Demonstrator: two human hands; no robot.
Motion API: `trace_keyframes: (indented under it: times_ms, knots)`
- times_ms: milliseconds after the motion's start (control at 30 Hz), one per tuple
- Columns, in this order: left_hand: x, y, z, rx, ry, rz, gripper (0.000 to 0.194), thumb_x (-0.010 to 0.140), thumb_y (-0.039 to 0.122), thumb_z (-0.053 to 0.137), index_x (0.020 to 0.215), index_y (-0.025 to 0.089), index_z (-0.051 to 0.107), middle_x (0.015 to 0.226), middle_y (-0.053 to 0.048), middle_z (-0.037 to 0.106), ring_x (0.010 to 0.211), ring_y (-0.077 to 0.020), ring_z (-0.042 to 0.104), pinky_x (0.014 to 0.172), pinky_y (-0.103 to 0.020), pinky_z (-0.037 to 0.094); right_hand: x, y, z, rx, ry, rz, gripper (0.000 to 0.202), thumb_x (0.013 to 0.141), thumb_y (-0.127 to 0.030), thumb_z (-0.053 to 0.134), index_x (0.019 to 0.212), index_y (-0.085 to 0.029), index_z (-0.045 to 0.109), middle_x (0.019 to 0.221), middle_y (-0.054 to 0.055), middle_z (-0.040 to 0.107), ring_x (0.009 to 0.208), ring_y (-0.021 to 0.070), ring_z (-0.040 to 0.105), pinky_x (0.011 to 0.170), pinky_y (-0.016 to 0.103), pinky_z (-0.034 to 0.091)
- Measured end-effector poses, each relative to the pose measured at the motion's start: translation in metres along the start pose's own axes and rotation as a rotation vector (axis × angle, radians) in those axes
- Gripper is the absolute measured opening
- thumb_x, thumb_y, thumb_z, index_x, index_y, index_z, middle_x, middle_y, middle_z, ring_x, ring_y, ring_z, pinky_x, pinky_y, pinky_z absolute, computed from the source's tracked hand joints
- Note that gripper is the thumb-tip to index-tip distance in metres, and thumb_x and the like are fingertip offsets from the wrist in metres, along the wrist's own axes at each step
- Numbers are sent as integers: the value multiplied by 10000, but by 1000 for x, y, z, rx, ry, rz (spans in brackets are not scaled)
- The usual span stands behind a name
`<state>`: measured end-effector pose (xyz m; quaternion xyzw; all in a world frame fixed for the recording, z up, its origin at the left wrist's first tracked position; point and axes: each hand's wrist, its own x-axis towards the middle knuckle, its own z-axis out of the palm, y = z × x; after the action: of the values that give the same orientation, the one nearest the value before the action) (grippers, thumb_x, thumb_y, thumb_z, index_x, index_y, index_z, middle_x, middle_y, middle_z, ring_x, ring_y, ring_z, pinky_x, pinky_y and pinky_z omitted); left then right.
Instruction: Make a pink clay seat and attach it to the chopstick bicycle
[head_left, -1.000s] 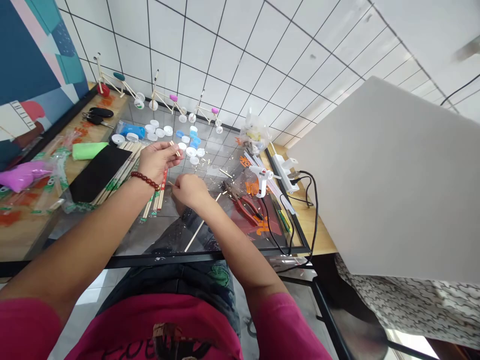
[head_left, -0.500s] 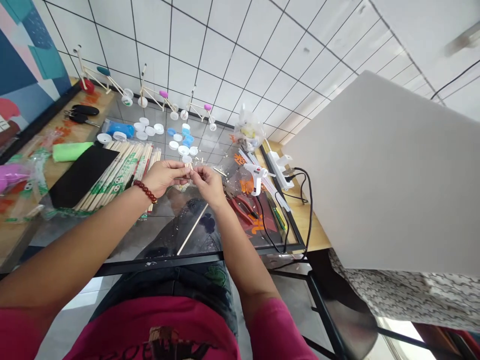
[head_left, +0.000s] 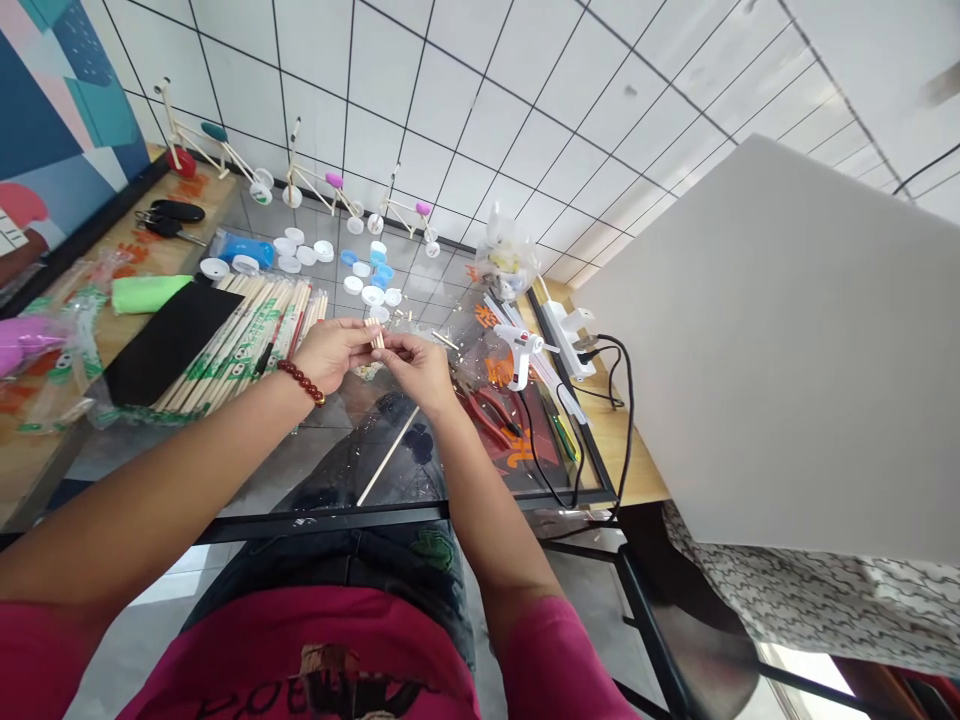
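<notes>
Over the glass tabletop, a small bundle of short wooden stick pieces (head_left: 376, 333) is pinched between both hands. My left hand (head_left: 334, 352), with a beaded bracelet on its wrist, grips the pieces from the left, thumb against them. From the right, my right hand (head_left: 420, 370) holds their lower end with thumb and fingertips. The pieces stand side by side, ends pointing up. Just beyond them lie white and blue bottle caps (head_left: 373, 295). A long thin wooden stick (head_left: 388, 456) rests on the glass below my right hand.
Packs of wooden chopsticks (head_left: 247, 345) and a black sheet (head_left: 169, 345) lie left. Three small stick bicycles (head_left: 409, 215) line the back. At right are a white glue gun (head_left: 520, 352) with its cord, red-handled pliers (head_left: 491, 418), a cutter knife (head_left: 564, 437) and a power strip (head_left: 566, 335).
The stick pieces show more clearly above the fingers, as my hands have shifted their hold slightly. The whole view has moved a little; the table items stay in place.
</notes>
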<state>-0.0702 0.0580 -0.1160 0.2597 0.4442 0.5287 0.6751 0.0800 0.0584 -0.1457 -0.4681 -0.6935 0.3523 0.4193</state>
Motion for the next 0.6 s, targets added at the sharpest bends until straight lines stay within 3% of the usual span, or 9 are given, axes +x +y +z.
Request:
trace_keyframes:
  times_ms: [233,333,433,600]
  knots:
    - [-3,-6,3,67,-43,15,119,666,88,842,697,66,729,665,-70,702,664,-141,663,730,-283,572,1,4,-2,-101,-60,86,201,853,-347,639,798,-172,720,635,-41,640,578,96,534,607,212,418]
    - [-3,-5,2,37,-50,-3,97,705,93,819,720,70,726,715,-89,721,667,-144,668,701,-281,565,0,2,-6,-165,-34,57,186,814,-366,696,826,-181,696,701,-34,652,630,106,553,646,222,433]
    - [-3,-4,1,15,-56,-35,63,758,92,771,728,70,721,747,-114,732,672,-152,679,640,-257,541,-3,-5,-8,-331,35,12,311,729,-388,788,935,-200,651,828,-20,663,718,133,579,674,244,433]
    - [-6,-5,3,59,-96,-98,86,736,96,797,705,89,717,692,-87,729,595,-118,651,652,-241,555,-6,-14,-8,-521,54,25,306,807,-349,735,1045,-218,595,903,-6,672,789,160,609,738,278,427]
